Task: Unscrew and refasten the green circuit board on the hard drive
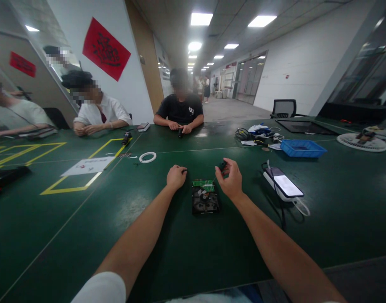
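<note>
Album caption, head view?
Right hand holding a small dark object, left hand opposite, a rectangular black-and-green hard drive between them.

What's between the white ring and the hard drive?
The left hand lies between the white ring and the hard drive, as the head view shows.

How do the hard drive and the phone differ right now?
The hard drive shows a green board and dark casing; the phone shows a partly bright white screen.
The hard drive lies nearly square to the person, while the phone lies slanted.
The hard drive is left of the right hand, the phone right of it.
Both look roughly rectangular.
</note>
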`<move>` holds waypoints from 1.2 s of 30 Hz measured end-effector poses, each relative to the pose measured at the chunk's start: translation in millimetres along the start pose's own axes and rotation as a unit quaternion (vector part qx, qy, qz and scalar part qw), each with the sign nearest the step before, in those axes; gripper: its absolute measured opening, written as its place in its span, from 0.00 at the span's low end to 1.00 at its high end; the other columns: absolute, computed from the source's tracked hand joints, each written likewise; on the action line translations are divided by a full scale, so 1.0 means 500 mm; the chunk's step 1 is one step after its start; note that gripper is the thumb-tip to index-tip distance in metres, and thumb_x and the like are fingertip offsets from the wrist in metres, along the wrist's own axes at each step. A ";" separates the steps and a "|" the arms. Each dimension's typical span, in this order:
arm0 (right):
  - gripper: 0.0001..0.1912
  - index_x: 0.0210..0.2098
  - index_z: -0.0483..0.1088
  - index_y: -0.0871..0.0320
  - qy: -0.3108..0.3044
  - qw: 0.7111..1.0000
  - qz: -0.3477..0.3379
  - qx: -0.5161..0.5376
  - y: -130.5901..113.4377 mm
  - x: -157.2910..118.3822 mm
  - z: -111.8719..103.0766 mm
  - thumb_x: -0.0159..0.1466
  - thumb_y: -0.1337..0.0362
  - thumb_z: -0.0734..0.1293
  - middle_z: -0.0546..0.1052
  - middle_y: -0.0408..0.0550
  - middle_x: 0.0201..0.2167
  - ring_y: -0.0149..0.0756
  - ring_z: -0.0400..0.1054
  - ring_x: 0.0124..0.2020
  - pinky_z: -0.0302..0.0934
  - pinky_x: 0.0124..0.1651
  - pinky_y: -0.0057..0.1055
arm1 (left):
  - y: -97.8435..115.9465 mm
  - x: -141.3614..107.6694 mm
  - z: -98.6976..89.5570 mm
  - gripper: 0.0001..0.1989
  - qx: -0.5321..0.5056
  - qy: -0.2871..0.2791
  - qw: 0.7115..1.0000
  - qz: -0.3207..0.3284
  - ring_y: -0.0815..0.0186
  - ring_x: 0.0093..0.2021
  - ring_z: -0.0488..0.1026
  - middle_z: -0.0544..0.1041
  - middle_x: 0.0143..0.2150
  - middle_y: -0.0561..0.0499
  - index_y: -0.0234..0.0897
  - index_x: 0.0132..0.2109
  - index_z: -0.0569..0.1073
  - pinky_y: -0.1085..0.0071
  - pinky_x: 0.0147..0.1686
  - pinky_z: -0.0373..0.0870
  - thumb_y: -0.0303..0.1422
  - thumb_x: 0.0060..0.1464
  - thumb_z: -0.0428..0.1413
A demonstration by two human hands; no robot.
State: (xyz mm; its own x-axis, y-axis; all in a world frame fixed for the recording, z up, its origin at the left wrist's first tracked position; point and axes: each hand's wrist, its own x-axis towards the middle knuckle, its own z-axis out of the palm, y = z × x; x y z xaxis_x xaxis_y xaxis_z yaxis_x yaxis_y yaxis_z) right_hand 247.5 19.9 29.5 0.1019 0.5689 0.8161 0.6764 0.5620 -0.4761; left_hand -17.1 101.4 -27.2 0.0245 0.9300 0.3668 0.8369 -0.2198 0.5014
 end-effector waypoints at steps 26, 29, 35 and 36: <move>0.22 0.34 0.64 0.55 -0.243 0.740 0.441 0.446 0.010 0.020 0.002 0.51 0.57 0.79 0.65 0.33 0.22 0.20 0.53 0.17 0.38 0.16 0.20 | 0.139 -0.027 -0.052 0.08 -0.167 -0.005 0.982 0.085 0.65 0.37 0.73 0.77 0.37 0.51 0.38 0.42 0.73 0.70 0.39 0.69 0.36 0.66 0.52; 0.21 0.33 0.67 0.56 -0.292 0.719 0.428 0.463 -0.002 0.018 -0.006 0.52 0.53 0.79 0.63 0.32 0.20 0.19 0.51 0.16 0.36 0.16 0.20 | 0.180 -0.044 -0.064 0.08 -0.217 -0.045 0.968 0.119 0.66 0.36 0.72 0.76 0.36 0.52 0.38 0.42 0.73 0.70 0.38 0.68 0.36 0.66 0.52; 0.19 0.38 0.74 0.59 -0.274 0.725 0.418 0.473 -0.009 0.022 -0.007 0.54 0.55 0.79 0.77 0.45 0.33 0.20 0.57 0.19 0.39 0.15 0.20 | 0.225 -0.066 -0.071 0.07 -0.240 -0.058 0.953 0.172 0.65 0.40 0.72 0.76 0.38 0.51 0.38 0.41 0.73 0.69 0.42 0.68 0.33 0.66 0.52; 0.18 0.37 0.75 0.60 -0.272 0.724 0.421 0.475 -0.008 0.022 -0.006 0.53 0.56 0.79 0.78 0.46 0.34 0.20 0.56 0.19 0.39 0.15 0.20 | 0.228 -0.068 -0.071 0.06 -0.238 -0.056 0.953 0.179 0.65 0.40 0.73 0.76 0.38 0.51 0.38 0.41 0.73 0.68 0.43 0.68 0.33 0.66 0.51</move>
State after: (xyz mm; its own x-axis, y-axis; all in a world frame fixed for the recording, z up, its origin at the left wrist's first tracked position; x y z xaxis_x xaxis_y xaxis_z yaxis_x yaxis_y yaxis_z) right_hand 248.1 22.0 41.5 -0.2905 0.9567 -0.0199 -0.2910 -0.1081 -0.9506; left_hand 58.1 34.3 45.1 0.3418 0.7903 0.5086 0.4221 -0.6126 0.6682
